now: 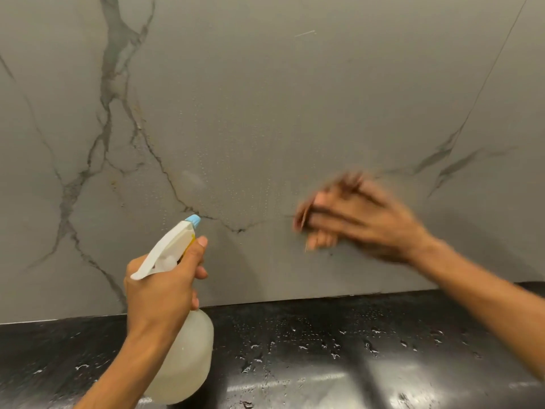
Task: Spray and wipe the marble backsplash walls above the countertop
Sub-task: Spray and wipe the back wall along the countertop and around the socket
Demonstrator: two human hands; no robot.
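Against the grey marble backsplash [265, 84] that fills most of the frame, fine spray droplets bead across the centre, just above and right of the bottle's nozzle. Lower left of centre, the left hand [165, 278] has its grip closed around the neck of a translucent spray bottle [182, 349], index finger lying along the white trigger head, whose blue nozzle tip [194, 220] points up and right at the wall. Right of centre, the right hand [354, 219] is heavily motion-blurred against the wall; its fingers look curled, perhaps over something small and thin, but the blur hides whether it pinches a cloth or anything at all, so I cannot tell the state of that grip. Along the bottom of the frame the black table [324, 349] is glossy and dotted with water drops. My judgement is that wiping is under way beside the freshly sprayed patch. The risks from here: droplets at centre may run down and dry into streaks if the wiping passes miss them; a bare or poorly covered palm would smear rather than lift the liquid; and more spraying would add runoff to the already wet table, where the bottle could slide if set down.
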